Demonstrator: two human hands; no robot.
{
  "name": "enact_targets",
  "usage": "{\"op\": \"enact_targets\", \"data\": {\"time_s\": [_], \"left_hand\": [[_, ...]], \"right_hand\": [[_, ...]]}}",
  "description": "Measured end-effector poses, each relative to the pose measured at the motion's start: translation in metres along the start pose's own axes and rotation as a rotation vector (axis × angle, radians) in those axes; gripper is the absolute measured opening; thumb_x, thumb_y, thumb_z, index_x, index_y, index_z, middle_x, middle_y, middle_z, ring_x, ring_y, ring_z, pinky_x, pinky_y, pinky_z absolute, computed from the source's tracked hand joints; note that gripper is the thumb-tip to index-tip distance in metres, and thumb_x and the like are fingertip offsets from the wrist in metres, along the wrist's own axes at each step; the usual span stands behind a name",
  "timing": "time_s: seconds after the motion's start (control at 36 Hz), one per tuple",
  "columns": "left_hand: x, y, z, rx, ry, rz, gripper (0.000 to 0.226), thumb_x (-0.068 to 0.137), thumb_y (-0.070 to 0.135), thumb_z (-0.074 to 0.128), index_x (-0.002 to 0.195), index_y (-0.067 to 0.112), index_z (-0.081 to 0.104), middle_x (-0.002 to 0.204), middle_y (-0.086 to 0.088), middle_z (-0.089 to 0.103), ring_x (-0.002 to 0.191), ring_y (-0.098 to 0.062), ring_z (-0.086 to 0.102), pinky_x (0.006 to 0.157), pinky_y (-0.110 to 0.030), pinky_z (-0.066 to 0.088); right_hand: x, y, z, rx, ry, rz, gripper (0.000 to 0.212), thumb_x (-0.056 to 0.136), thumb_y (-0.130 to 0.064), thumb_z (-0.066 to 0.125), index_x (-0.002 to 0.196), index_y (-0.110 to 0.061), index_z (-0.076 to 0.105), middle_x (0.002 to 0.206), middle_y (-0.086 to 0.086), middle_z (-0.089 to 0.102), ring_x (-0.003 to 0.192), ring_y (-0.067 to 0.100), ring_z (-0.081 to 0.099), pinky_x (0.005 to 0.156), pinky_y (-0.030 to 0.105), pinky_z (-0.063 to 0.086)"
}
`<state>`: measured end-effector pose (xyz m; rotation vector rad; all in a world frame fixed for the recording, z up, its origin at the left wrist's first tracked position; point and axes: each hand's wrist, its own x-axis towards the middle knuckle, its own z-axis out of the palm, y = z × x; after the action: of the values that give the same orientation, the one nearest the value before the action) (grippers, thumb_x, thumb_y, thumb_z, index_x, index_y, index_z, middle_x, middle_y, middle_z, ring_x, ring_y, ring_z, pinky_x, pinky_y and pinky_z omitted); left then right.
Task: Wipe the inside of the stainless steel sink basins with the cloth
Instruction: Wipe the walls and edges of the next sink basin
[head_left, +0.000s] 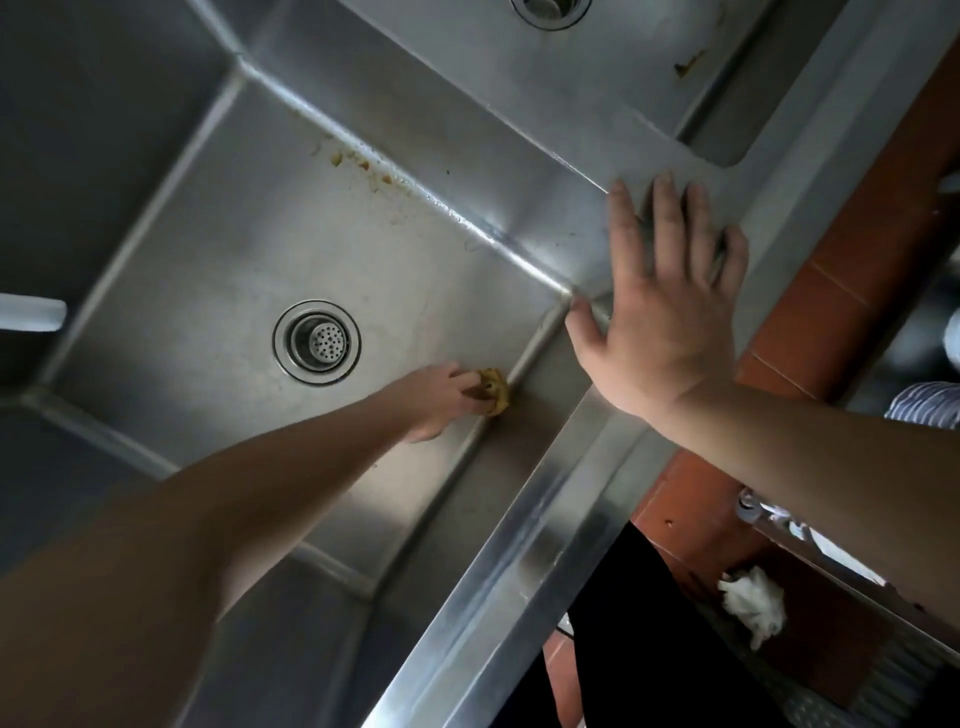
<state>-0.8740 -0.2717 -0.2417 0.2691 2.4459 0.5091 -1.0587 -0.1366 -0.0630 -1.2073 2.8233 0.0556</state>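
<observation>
A deep stainless steel sink basin (218, 218) fills the left and middle of the head view, with a round drain strainer (317, 342) in its floor. My left hand (441, 397) reaches down to the basin floor and grips a small yellow cloth (493, 396) against the seam where the floor meets the near wall. Food specks (358, 163) lie along the far seam. My right hand (670, 306) rests flat, fingers spread, on the sink's rim at the divider corner. A second basin (519, 93) with its own drain (550, 10) lies beyond the divider.
The sink's front rim (524, 566) runs diagonally to the bottom. Right of it is a red tiled floor (831, 291) with a crumpled white tissue (753, 605) and a metal fitting (753, 506). A pale object (31, 314) juts in at the left edge.
</observation>
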Motion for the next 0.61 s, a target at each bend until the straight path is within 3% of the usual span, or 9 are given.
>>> {"op": "enact_targets", "data": {"time_s": [0.06, 0.17, 0.25, 0.31, 0.36, 0.44, 0.56, 0.61], "left_hand": [[-0.018, 0.005, 0.017, 0.020, -0.006, -0.014, 0.071, 0.094, 0.003, 0.044, 0.152, 0.042, 0.032, 0.148, 0.003, 0.037, 0.129, -0.028, 0.039, 0.099, -0.040, 0.045], [-0.037, 0.018, 0.037, -0.063, 0.000, -0.103, 0.076, 0.089, 0.000, 0.037, 0.153, 0.042, 0.031, 0.153, 0.004, 0.033, 0.131, -0.030, 0.037, 0.102, -0.040, 0.043], [-0.044, 0.029, 0.044, -0.333, 0.081, -0.297, 0.075, 0.088, -0.006, 0.042, 0.149, 0.037, 0.042, 0.148, 0.000, 0.040, 0.128, -0.030, 0.037, 0.103, -0.040, 0.042], [-0.048, 0.037, 0.045, -0.527, 0.223, -0.456, 0.063, 0.091, -0.005, 0.046, 0.142, 0.030, 0.055, 0.135, -0.005, 0.050, 0.120, -0.031, 0.043, 0.103, -0.029, 0.037], [-0.054, 0.041, 0.039, -0.743, 0.345, -0.603, 0.056, 0.085, -0.008, 0.052, 0.132, 0.020, 0.066, 0.115, -0.009, 0.055, 0.105, -0.030, 0.052, 0.089, -0.017, 0.034], [-0.071, 0.043, 0.025, -1.026, 0.392, -0.740, 0.056, 0.073, 0.000, 0.054, 0.124, 0.017, 0.071, 0.102, -0.021, 0.065, 0.077, -0.024, 0.058, 0.068, -0.019, 0.041], [-0.100, 0.049, 0.028, -1.321, 0.612, -1.035, 0.071, 0.062, 0.012, 0.052, 0.132, 0.012, 0.064, 0.108, -0.020, 0.067, 0.085, -0.034, 0.067, 0.062, -0.025, 0.051], [-0.107, 0.053, 0.038, -1.379, 0.712, -1.248, 0.067, 0.074, 0.002, 0.057, 0.140, 0.016, 0.056, 0.119, -0.017, 0.060, 0.087, -0.032, 0.061, 0.042, -0.024, 0.050]], "right_hand": [[0.000, 0.000, 0.000, -0.001, 0.000, -0.002, 0.087, 0.083, -0.047, 0.052, 0.158, -0.015, 0.020, 0.162, 0.022, 0.024, 0.149, 0.044, 0.022, 0.116, 0.064, 0.018], [0.000, -0.001, -0.002, -0.004, 0.000, -0.002, 0.087, 0.083, -0.047, 0.049, 0.158, -0.015, 0.019, 0.162, 0.022, 0.023, 0.148, 0.044, 0.022, 0.116, 0.065, 0.019], [0.000, -0.002, -0.003, 0.002, -0.006, 0.000, 0.085, 0.084, -0.046, 0.048, 0.158, -0.015, 0.019, 0.162, 0.021, 0.023, 0.149, 0.044, 0.021, 0.116, 0.064, 0.018], [-0.001, -0.003, -0.003, 0.004, -0.013, -0.005, 0.085, 0.084, -0.046, 0.048, 0.158, -0.015, 0.018, 0.162, 0.021, 0.022, 0.150, 0.043, 0.020, 0.116, 0.064, 0.017], [-0.001, -0.001, -0.003, 0.008, -0.023, -0.004, 0.085, 0.085, -0.045, 0.048, 0.158, -0.015, 0.017, 0.163, 0.021, 0.021, 0.150, 0.044, 0.018, 0.117, 0.064, 0.016], [0.000, 0.001, -0.002, 0.019, -0.024, -0.013, 0.085, 0.086, -0.044, 0.050, 0.158, -0.015, 0.015, 0.163, 0.022, 0.019, 0.150, 0.044, 0.016, 0.116, 0.065, 0.015], [0.000, -0.001, -0.003, 0.015, -0.031, -0.019, 0.086, 0.088, -0.043, 0.054, 0.158, -0.014, 0.013, 0.162, 0.023, 0.019, 0.150, 0.044, 0.015, 0.116, 0.066, 0.016], [-0.001, -0.003, -0.004, 0.007, -0.038, -0.020, 0.087, 0.088, -0.042, 0.055, 0.158, -0.014, 0.013, 0.162, 0.024, 0.020, 0.150, 0.045, 0.015, 0.116, 0.066, 0.016]]}}
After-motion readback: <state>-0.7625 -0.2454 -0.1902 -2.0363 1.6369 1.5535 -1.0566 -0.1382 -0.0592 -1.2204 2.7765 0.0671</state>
